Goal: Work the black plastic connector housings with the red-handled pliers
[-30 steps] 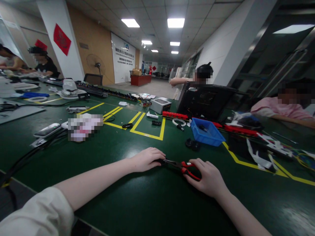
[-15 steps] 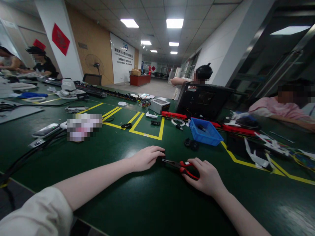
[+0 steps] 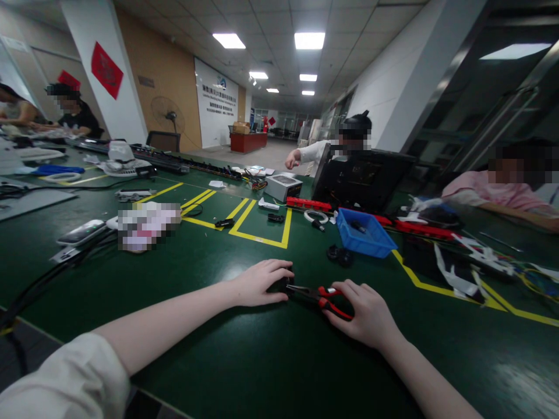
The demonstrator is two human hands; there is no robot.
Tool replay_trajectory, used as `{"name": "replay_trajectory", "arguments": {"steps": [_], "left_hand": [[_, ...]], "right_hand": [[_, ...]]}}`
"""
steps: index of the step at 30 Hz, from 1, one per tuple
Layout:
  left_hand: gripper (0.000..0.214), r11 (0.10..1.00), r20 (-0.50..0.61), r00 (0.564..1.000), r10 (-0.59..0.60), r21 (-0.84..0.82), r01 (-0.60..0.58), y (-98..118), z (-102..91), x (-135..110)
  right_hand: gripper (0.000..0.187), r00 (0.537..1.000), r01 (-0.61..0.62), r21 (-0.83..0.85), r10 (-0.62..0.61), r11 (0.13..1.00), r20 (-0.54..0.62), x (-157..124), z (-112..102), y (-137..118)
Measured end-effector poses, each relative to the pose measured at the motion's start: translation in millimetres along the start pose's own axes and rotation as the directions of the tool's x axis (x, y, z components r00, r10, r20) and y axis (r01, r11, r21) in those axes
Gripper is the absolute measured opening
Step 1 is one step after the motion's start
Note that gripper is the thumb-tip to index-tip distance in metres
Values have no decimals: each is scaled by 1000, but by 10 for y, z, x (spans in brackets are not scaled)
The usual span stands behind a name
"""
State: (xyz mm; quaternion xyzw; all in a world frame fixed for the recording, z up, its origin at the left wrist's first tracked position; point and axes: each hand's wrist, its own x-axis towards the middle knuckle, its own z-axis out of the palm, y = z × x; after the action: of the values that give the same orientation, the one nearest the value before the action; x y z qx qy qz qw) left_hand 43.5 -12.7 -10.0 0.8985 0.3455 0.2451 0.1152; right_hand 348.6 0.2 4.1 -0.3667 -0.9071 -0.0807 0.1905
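Observation:
Red-handled pliers (image 3: 317, 295) lie low on the green table (image 3: 244, 361) in front of me. My right hand (image 3: 369, 314) is closed around their red handles. The dark jaws point left toward my left hand (image 3: 261, 283), which rests on the table with fingers curled over a small dark part (image 3: 285, 284) at the jaw tips. Whether the jaws grip that part is hidden by my fingers.
A blue bin (image 3: 364, 234) and two small black round parts (image 3: 341, 255) sit just beyond my hands. Yellow tape lines (image 3: 262, 238) mark the table. A phone (image 3: 82, 231) and cables lie left. Other people sit along the far and right sides, behind a black case (image 3: 362, 180).
My hands and the pliers stay almost still. The person behind the black case has moved an arm down to the left.

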Motion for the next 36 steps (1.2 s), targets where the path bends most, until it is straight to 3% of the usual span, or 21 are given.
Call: {"name": "replay_trajectory", "arguments": {"steps": [5,26,36], "left_hand": [[60,999,24,999,-33,-27,34,17,-7,7],[56,998,94,995,-25,-62,31,22,-54,27],[57,997,17,1000,5,-78,-3,11,-24,14]], "right_hand": [[41,999,33,-15,-33,999,-14,2,-17,-14],[42,993,102,-28,-104,994,-61,-5,12,-8],[38,999,37,23,-37,999,13,23,-45,-66]]}}
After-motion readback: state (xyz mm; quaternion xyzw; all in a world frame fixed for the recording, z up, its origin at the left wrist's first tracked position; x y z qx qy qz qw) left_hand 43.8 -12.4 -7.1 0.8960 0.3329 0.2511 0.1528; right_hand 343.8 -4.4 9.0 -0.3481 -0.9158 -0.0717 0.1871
